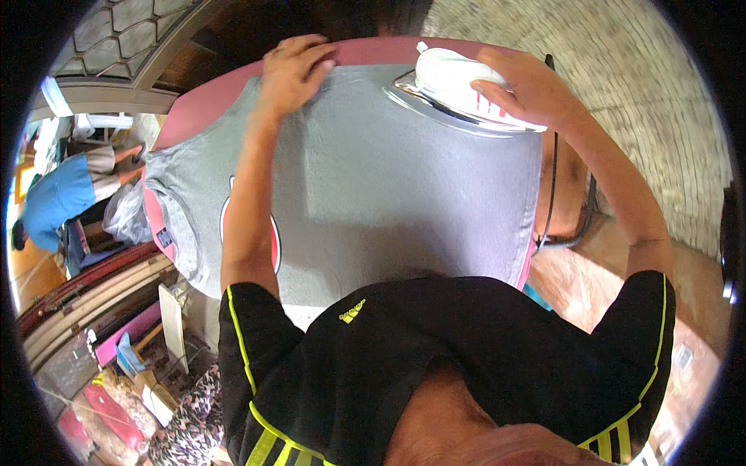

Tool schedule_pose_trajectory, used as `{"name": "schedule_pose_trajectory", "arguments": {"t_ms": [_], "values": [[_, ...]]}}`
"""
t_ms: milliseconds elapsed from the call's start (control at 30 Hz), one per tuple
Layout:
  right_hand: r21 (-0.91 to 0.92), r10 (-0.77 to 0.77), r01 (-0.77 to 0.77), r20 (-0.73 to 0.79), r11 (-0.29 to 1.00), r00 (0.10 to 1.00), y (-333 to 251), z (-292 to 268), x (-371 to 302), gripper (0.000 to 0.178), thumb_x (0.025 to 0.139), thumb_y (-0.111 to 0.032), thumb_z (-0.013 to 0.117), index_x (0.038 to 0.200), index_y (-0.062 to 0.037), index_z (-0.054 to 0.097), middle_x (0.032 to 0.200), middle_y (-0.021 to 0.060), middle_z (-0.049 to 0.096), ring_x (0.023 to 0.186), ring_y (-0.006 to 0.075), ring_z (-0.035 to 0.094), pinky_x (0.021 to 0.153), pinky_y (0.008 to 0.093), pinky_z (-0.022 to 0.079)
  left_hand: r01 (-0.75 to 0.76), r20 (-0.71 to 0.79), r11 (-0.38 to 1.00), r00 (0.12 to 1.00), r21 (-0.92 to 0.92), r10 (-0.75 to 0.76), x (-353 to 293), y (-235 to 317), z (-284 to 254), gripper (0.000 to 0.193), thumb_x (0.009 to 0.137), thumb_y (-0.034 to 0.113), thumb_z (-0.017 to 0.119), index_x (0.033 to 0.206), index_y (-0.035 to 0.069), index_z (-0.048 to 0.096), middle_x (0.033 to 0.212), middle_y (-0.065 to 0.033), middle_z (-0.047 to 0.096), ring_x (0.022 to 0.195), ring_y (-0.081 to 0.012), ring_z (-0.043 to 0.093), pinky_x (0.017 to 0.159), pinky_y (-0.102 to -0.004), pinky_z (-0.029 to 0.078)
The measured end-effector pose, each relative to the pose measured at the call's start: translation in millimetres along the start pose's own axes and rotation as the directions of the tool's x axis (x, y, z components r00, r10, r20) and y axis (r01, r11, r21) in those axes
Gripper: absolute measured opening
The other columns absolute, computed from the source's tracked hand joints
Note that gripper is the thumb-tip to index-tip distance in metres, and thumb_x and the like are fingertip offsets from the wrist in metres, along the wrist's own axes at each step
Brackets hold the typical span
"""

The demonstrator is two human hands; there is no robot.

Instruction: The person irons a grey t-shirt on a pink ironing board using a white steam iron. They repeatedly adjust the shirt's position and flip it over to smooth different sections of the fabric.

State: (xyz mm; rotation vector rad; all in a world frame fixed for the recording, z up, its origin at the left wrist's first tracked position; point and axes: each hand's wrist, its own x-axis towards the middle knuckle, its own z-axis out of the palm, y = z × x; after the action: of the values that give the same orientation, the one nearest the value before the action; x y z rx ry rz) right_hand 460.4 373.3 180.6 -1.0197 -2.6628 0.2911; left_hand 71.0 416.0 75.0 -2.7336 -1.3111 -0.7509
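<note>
A grey T-shirt (pixel 365 179) lies spread over a pink ironing board (pixel 203 109), its neckline toward the left end. My right hand (pixel 519 84) is closed around the handle of a white iron (pixel 451 78). The iron rests at the shirt's far right, its metal soleplate low against the cloth and its tip toward the left. At the far edge of the shirt is my left hand (pixel 295 74), thumb apart from its slightly bent fingers, touching the cloth near the board's rim. My left forearm partly covers a round red-and-white print (pixel 275 245) on the shirt.
A black cord (pixel 553 186) hangs by the board's right end, close to a dark metal frame (pixel 590 206). Off to the left, a person in a blue top (pixel 62 194) bends over beside a clear plastic bag (pixel 128 213). Boards and boxes (pixel 155 396) crowd the lower left.
</note>
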Motion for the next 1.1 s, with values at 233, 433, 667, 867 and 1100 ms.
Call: {"name": "schedule_pose_trajectory", "arguments": {"t_ms": [233, 433, 667, 867, 1100], "values": [[0.104, -0.034, 0.022, 0.115, 0.994, 0.993, -8, 7, 47, 0.029, 0.093, -0.029, 0.065, 0.104, -0.0034, 0.058, 0.076, 0.0201, 0.063, 0.070, 0.0385, 0.063, 0.063, 0.0438, 0.047, 0.349, 0.193, 0.910, 0.931, -0.221, -0.310, -55, -58, -64, 0.029, 0.090, 0.026, 0.070, 0.112, 0.007, 0.068, 0.098, -0.0078, 0.065, 0.090, -0.0209, 0.061, 0.081, -0.0324, 0.049], [0.066, -0.079, 0.076, 0.043, 0.995, 0.996, -51, 37, 97, 0.032, 0.095, -0.037, 0.061, 0.107, -0.0071, 0.060, 0.082, 0.0237, 0.068, 0.077, 0.0419, 0.067, 0.067, 0.0499, 0.051, 0.414, 0.139, 0.859, 0.910, -0.301, -0.389, -59, -67, -56, 0.024, 0.093, 0.024, 0.068, 0.102, 0.002, 0.068, 0.080, -0.0067, 0.066, 0.071, -0.0151, 0.057, 0.070, -0.0293, 0.049], [0.186, -0.047, 0.048, -0.011, 0.981, 0.999, -79, 65, 147, 0.032, 0.097, -0.033, 0.060, 0.105, -0.0024, 0.057, 0.076, 0.0243, 0.063, 0.066, 0.0403, 0.063, 0.059, 0.0455, 0.047, 0.399, 0.007, 0.851, 0.906, -0.340, -0.422, -64, -61, -53, 0.023, 0.094, 0.023, 0.066, 0.104, 0.003, 0.069, 0.087, -0.0118, 0.070, 0.078, -0.0203, 0.066, 0.074, -0.0335, 0.052], [0.206, 0.104, -0.128, 0.124, 0.970, 0.987, -114, 50, 168, 0.033, 0.098, -0.031, 0.057, 0.095, 0.0018, 0.052, 0.065, 0.0221, 0.065, 0.063, 0.0342, 0.070, 0.058, 0.0415, 0.053, 0.377, -0.101, 0.897, 0.908, -0.231, -0.407, -72, -60, -49, 0.016, 0.091, 0.015, 0.065, 0.098, 0.000, 0.068, 0.089, -0.0158, 0.069, 0.081, -0.0246, 0.066, 0.071, -0.0352, 0.050], [0.246, 0.186, -0.229, 0.185, 0.942, 0.965, -120, 48, 169, 0.034, 0.099, -0.030, 0.056, 0.101, 0.0039, 0.054, 0.070, 0.0238, 0.066, 0.063, 0.0354, 0.069, 0.060, 0.0428, 0.053, 0.524, -0.097, 0.788, 0.810, -0.322, -0.579, -66, -48, -50, 0.011, 0.086, 0.004, 0.064, 0.094, -0.001, 0.071, 0.089, -0.0188, 0.071, 0.079, -0.0266, 0.070, 0.070, -0.0363, 0.053]]}}
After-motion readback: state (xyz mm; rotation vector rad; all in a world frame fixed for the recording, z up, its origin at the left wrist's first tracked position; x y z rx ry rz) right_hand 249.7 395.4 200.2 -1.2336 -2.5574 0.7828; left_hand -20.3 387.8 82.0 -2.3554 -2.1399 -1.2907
